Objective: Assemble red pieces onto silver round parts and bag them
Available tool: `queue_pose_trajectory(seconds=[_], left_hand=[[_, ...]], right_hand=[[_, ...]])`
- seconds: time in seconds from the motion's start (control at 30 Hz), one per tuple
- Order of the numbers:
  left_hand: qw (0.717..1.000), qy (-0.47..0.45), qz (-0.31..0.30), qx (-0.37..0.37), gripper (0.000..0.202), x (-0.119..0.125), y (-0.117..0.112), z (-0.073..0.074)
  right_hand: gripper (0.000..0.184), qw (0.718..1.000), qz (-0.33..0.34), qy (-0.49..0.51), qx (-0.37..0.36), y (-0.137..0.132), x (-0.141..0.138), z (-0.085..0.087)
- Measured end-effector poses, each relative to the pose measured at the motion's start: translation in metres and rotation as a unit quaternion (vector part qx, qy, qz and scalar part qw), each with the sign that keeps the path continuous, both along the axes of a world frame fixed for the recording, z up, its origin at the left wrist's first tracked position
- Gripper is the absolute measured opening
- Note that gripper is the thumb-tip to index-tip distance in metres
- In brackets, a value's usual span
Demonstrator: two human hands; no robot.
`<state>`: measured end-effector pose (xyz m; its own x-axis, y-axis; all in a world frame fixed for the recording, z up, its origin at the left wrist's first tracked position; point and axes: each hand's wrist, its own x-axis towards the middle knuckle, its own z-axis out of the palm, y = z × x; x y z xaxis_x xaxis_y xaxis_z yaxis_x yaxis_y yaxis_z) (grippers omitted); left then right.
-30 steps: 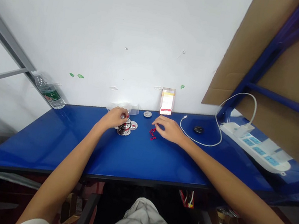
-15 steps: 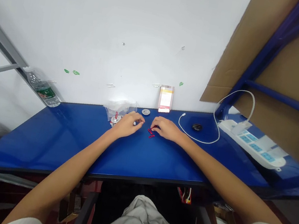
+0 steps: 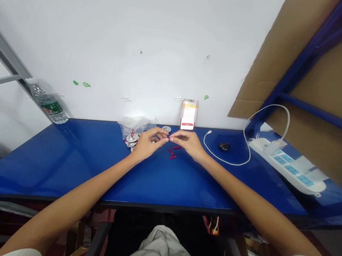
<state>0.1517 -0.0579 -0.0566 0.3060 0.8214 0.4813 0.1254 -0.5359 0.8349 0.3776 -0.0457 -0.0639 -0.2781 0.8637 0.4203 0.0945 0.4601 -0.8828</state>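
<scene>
My left hand [image 3: 150, 142] and my right hand [image 3: 189, 144] meet fingertip to fingertip above the blue table. A small red cord loop [image 3: 170, 137] shows between them, pinched by both hands and mostly covered by the fingers. Below the right hand lie several more red cord loops [image 3: 172, 157]. Close to the left hand is a cluster of silver discs [image 3: 131, 138], one with a red loop standing up from it. Just behind the fingertips, a single silver disc [image 3: 166, 128] lies flat.
A clear plastic bag [image 3: 128, 124] sits behind the discs. A lit phone [image 3: 188, 115] leans on the wall. To the right are a black mouse-like object [image 3: 224, 146], a white cable [image 3: 234, 162] and a power strip [image 3: 286, 164]. At far left a bottle [image 3: 52, 106] leans.
My right hand has picked a red cord loop up from the table and moved left and up. Both hands have come together, the left thumb and fingers closing at the loop.
</scene>
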Motion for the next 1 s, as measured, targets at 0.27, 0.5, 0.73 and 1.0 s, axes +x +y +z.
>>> queue_pose_trajectory(seconds=[0.27, 0.5, 0.73, 1.0], left_hand=[[0.996, -0.07, 0.001, -0.062, 0.034, 0.009, -0.009, 0.007], [0.989, -0.067, 0.028, -0.128, 0.038, 0.001, 0.002, 0.004], [0.986, -0.121, 0.057, -0.099, 0.047, -0.01, 0.013, 0.007], [0.989, -0.099, 0.072, -0.078, 0.043, -0.014, 0.014, 0.006]], right_hand=[[0.042, 0.99, 0.01, 0.1, -0.094, -0.008, -0.012, -0.002], [0.037, 0.999, 0.032, 0.02, -0.031, 0.018, -0.012, 0.002], [0.018, 0.85, -0.059, -0.456, 0.257, 0.077, -0.019, 0.01], [0.013, 0.815, -0.061, -0.507, 0.275, 0.095, -0.017, -0.005]])
